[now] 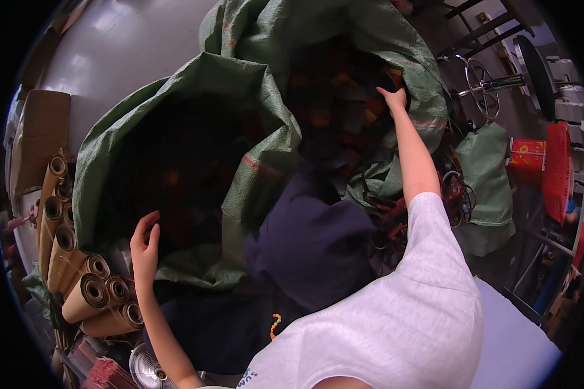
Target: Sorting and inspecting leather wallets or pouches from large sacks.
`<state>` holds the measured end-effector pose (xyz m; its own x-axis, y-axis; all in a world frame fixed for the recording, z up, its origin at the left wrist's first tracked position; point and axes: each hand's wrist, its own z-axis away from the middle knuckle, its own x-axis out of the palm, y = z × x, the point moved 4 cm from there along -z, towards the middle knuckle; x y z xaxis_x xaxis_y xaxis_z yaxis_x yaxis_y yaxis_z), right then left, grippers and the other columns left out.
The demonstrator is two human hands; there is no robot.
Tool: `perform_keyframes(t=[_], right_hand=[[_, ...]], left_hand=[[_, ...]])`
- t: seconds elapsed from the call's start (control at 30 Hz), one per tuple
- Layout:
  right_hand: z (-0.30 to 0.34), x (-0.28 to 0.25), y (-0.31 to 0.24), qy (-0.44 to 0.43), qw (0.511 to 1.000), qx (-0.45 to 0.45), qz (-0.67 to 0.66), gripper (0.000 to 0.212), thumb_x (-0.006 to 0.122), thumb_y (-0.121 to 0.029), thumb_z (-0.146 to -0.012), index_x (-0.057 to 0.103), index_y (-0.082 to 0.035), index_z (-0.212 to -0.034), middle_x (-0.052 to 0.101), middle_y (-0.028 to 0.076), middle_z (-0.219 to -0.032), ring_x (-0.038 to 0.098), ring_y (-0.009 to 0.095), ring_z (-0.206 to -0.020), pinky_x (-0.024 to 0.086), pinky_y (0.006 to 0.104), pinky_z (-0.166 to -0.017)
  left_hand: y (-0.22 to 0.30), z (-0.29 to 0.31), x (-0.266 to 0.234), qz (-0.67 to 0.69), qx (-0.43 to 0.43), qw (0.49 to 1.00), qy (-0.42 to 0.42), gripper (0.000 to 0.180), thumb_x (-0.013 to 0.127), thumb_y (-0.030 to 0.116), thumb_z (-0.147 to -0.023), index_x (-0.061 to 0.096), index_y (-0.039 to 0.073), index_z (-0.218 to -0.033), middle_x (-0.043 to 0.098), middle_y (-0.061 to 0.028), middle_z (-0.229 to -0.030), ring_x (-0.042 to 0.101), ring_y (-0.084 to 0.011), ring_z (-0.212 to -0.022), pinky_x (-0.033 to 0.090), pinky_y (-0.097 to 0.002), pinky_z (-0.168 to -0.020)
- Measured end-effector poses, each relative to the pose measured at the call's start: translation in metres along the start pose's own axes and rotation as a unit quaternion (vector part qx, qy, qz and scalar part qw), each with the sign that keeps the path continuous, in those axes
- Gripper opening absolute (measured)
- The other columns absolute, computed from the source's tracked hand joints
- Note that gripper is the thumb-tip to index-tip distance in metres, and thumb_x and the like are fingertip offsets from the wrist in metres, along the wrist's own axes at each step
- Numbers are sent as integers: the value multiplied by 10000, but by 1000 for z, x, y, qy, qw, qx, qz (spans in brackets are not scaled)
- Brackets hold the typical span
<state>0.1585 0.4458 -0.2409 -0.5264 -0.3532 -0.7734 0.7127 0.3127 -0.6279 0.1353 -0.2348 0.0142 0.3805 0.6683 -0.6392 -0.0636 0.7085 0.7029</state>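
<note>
Floor (130,32): we list two sacks side by side. Left sack (87,172): our left hand (146,243) at the near left of its rim; touching or apart, we cannot tell. Right sack (428,97): pieces (344,91) inside; our right hand (396,100) just inside its right rim, beside the pieces. Left of the left sack: rolls (94,292), with cardboard (42,136) behind them toward the floor's left edge and a fan (149,369) before them, nearer us. Right of the right sack: third sack (486,168); stool (537,78) behind it, farther right; box (527,154) between third sack and basket (557,172).
</note>
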Motion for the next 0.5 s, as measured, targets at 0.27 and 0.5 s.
perform_keyframes(t=[0.27, 0.5], right_hand=[[50, -44, -56, -83, 964, -183, -173, 495, 790, -225, -645, 585, -43, -1056, 655, 86, -957, 617, 179, -889, 471, 296, -796], [158, -142, -245, -293, 864, -118, -392, 367, 735, -112, -728, 583, -72, -1060, 630, 25, -990, 610, 131, -875, 498, 256, -701]], left_hand=[[19, 0, -7, 18, 51, 998, 12, 266, 519, 107, -881, 560, 0, -1121, 615, -83, -1060, 558, -146, -979, 414, -253, -858], [41, 9, -12, 122, 120, 985, 17, 360, 555, 147, -875, 502, 74, -1223, 588, -90, -1111, 545, -162, -1036, 430, -283, -861]])
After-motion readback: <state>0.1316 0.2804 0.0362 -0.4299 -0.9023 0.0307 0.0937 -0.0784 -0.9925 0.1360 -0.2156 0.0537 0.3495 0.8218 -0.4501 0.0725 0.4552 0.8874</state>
